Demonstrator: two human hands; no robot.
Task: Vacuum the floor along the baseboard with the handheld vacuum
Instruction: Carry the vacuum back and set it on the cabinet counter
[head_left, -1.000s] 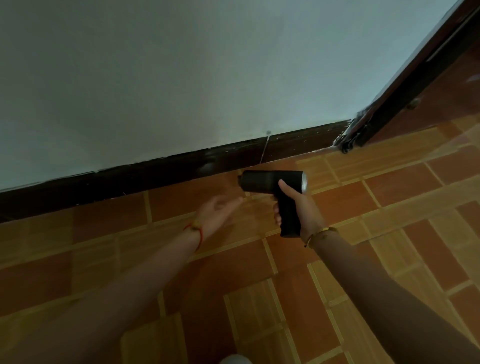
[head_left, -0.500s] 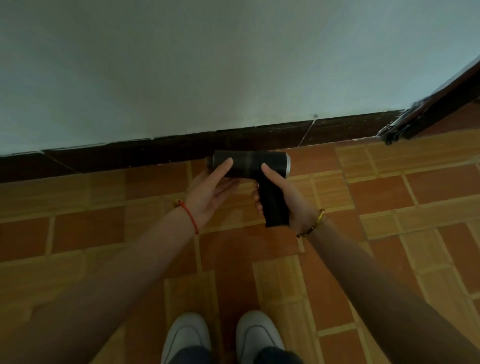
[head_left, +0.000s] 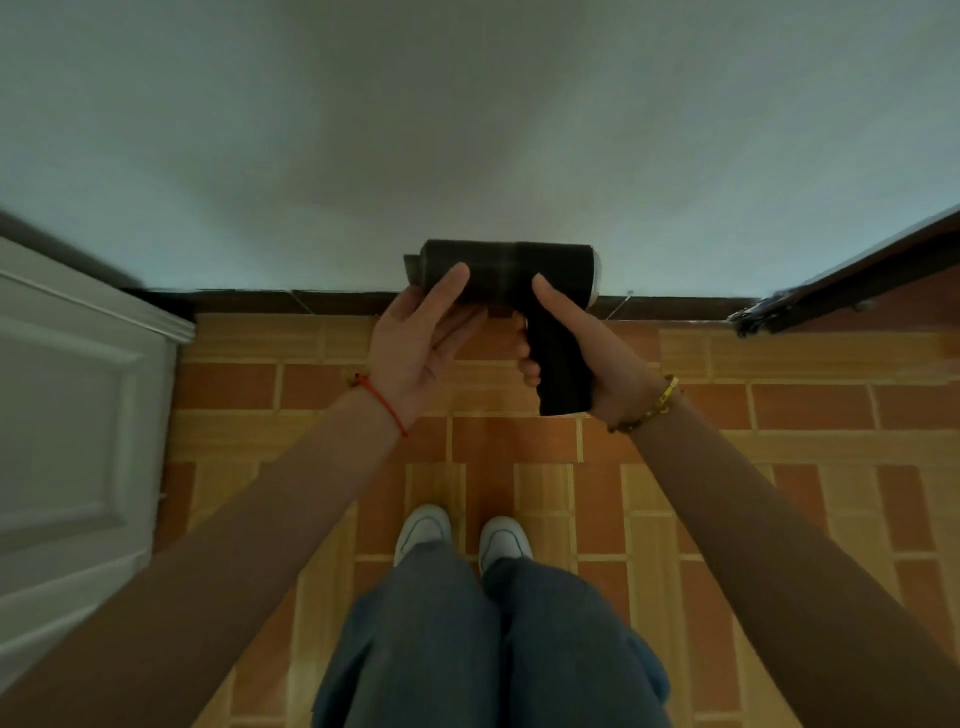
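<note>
The black handheld vacuum (head_left: 506, 270) is raised in front of me, its barrel lying sideways with the nozzle end to the left. My right hand (head_left: 587, 343) grips its pistol handle. My left hand (head_left: 421, 343) holds the barrel's left end from below, thumb on its front and fingers under it. Behind the vacuum, the dark baseboard (head_left: 249, 301) runs along the foot of the white wall, above the orange and red tiled floor (head_left: 779, 441).
A white panelled door (head_left: 72, 436) stands at the left. A dark door frame with a hinge (head_left: 841, 291) angles in at the right. My white shoes (head_left: 462, 532) and grey trousers are directly below, close to the wall.
The vacuum has come up and nearer the camera. My left hand, first apart from it, now holds the barrel. The view has tilted down, showing my legs and the white door.
</note>
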